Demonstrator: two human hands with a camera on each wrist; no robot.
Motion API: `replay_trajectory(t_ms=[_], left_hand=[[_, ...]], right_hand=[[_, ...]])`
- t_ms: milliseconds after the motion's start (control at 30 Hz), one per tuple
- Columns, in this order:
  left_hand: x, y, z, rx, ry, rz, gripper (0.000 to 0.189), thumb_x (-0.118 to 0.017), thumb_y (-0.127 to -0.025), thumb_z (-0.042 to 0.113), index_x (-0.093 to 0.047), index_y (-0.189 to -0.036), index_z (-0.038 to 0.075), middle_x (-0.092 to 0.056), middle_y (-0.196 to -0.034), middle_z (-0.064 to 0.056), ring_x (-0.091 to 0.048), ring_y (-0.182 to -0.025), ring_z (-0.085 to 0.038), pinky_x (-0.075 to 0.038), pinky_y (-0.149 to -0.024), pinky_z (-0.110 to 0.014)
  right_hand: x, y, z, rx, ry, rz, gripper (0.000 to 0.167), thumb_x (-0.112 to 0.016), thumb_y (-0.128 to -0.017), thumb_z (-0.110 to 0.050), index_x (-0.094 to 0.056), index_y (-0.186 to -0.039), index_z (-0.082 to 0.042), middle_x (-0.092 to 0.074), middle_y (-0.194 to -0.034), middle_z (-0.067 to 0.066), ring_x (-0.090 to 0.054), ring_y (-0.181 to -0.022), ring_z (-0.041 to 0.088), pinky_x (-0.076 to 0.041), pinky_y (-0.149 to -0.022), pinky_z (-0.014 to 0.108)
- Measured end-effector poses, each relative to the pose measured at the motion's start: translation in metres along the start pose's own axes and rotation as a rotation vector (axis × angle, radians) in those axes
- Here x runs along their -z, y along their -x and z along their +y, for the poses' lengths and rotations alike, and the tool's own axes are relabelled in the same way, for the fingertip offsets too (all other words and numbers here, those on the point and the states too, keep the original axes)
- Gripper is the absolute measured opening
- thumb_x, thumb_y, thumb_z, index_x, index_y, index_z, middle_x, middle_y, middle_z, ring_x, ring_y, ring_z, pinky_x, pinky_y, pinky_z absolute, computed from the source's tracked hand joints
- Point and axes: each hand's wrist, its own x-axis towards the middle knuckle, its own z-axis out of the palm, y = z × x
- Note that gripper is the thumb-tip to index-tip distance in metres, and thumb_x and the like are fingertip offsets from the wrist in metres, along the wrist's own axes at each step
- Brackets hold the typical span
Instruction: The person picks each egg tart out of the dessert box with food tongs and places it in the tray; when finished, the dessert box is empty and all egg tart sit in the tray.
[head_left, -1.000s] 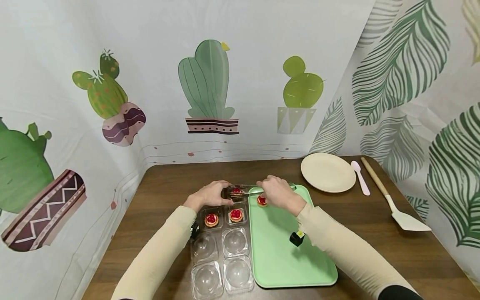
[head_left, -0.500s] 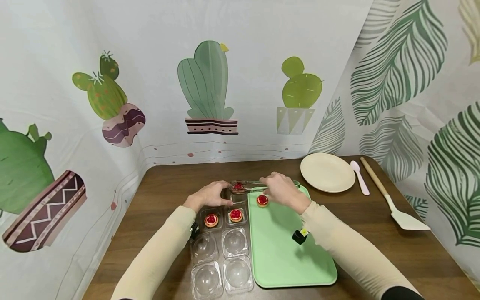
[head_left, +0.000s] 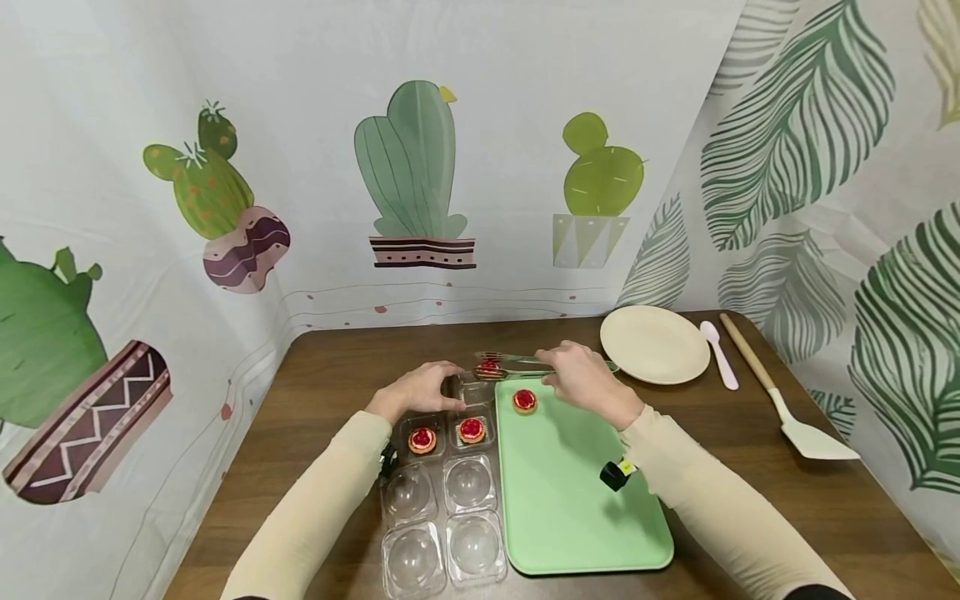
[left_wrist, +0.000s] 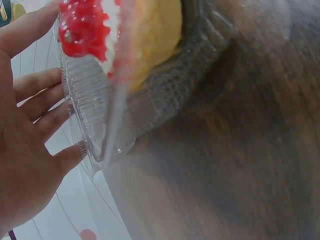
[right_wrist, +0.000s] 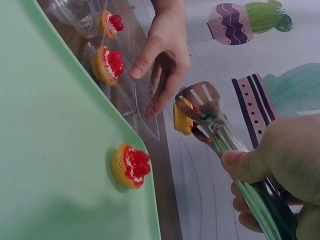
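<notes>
Metal tongs with green handles (right_wrist: 217, 127) are held in my right hand (head_left: 583, 383), fingers curled round them. Between the tongs' slotted ends is a small red-topped tart (right_wrist: 183, 118), raised near the back end of the clear plastic container (head_left: 471, 487). My left hand (head_left: 420, 389) is at the container's back left, fingers extended with fingertips at its rim in the left wrist view. Two more tarts, a left one (head_left: 422, 440) and a right one (head_left: 472, 430), sit in compartments just in front of it. Another tart (right_wrist: 131, 166) rests on the green tray (head_left: 577, 517).
The tray lies right beside the container on the wooden table (head_left: 352, 354). At the back right are a cream plate (head_left: 655, 344), a pink spoon (head_left: 721, 356) and a white spatula with a wooden handle (head_left: 817, 437). A patterned cloth (head_left: 510, 167) hangs behind the table.
My right hand has moved right and back, and the tongs have carried the tart out of the container's back compartment. My left hand has stayed in place.
</notes>
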Motion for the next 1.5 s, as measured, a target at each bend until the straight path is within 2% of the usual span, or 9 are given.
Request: replay_trajectory(t_ms=[100, 267, 367, 600, 933, 1300, 1500], left_hand=[[0.0, 0.0, 0.0, 0.006, 0.005, -0.005, 0.074, -0.074, -0.079, 0.052, -0.054, -0.138, 0.011, -0.051, -0.145, -0.008, -0.046, -0.135, -0.028, -0.038, -0.111, -0.044], [0.0, 0.0, 0.0, -0.004, 0.012, -0.003, 0.074, -0.075, -0.079, 0.05, -0.054, -0.138, 0.01, -0.051, -0.144, -0.008, -0.046, -0.134, -0.028, -0.038, -0.111, -0.044], [0.0, -0.001, -0.001, -0.014, 0.016, -0.001, 0.074, -0.076, -0.079, 0.05, -0.055, -0.137, 0.01, -0.053, -0.142, -0.008, -0.048, -0.133, -0.027, -0.038, -0.111, -0.043], [0.0, 0.0, 0.0, 0.003, 0.015, -0.001, 0.072, -0.075, -0.079, 0.05, -0.055, -0.137, 0.012, -0.052, -0.143, -0.007, -0.048, -0.133, -0.026, -0.04, -0.11, -0.043], [0.002, 0.001, 0.003, 0.002, 0.028, -0.005, 0.071, -0.076, -0.08, 0.047, -0.055, -0.137, 0.012, -0.052, -0.143, -0.007, -0.048, -0.133, -0.026, -0.04, -0.109, -0.044], [0.002, 0.0, 0.002, -0.005, 0.025, -0.003, 0.071, -0.076, -0.079, 0.048, -0.056, -0.136, 0.012, -0.053, -0.142, -0.007, -0.048, -0.132, -0.025, -0.041, -0.109, -0.044], [0.002, 0.0, 0.001, 0.001, 0.023, -0.004, 0.071, -0.076, -0.079, 0.049, -0.056, -0.136, 0.013, -0.053, -0.142, -0.006, -0.048, -0.132, -0.025, -0.041, -0.109, -0.043]], right_hand=[[0.002, 0.004, 0.003, -0.006, -0.007, 0.014, 0.039, -0.075, -0.085, -0.016, -0.068, -0.122, -0.007, -0.071, -0.115, 0.01, -0.063, -0.1, 0.032, -0.056, -0.07, 0.044], [0.006, 0.011, 0.009, -0.032, -0.015, 0.026, 0.039, -0.076, -0.085, -0.016, -0.068, -0.122, -0.007, -0.07, -0.115, 0.012, -0.063, -0.1, 0.033, -0.055, -0.066, 0.043], [0.007, 0.015, 0.013, -0.044, -0.018, 0.035, 0.039, -0.076, -0.084, -0.016, -0.068, -0.121, -0.007, -0.07, -0.115, 0.013, -0.063, -0.1, 0.033, -0.055, -0.069, 0.045], [0.009, 0.026, 0.022, -0.059, -0.014, 0.061, 0.038, -0.077, -0.083, -0.015, -0.069, -0.119, -0.006, -0.071, -0.107, 0.013, -0.061, -0.088, 0.029, -0.053, -0.064, 0.042], [0.012, 0.043, 0.032, -0.091, -0.034, 0.089, 0.039, -0.078, -0.081, -0.015, -0.07, -0.117, -0.005, -0.071, -0.106, 0.015, -0.063, -0.091, 0.031, -0.054, -0.067, 0.045], [0.009, 0.059, 0.044, -0.123, -0.061, 0.092, 0.04, -0.078, -0.082, -0.015, -0.069, -0.119, -0.004, -0.07, -0.104, 0.016, -0.063, -0.086, 0.03, -0.051, -0.062, 0.041], [0.006, 0.069, 0.048, -0.125, -0.047, 0.112, 0.041, -0.08, -0.08, -0.015, -0.069, -0.117, -0.002, -0.071, -0.099, 0.016, -0.063, -0.084, 0.03, -0.052, -0.065, 0.044]])
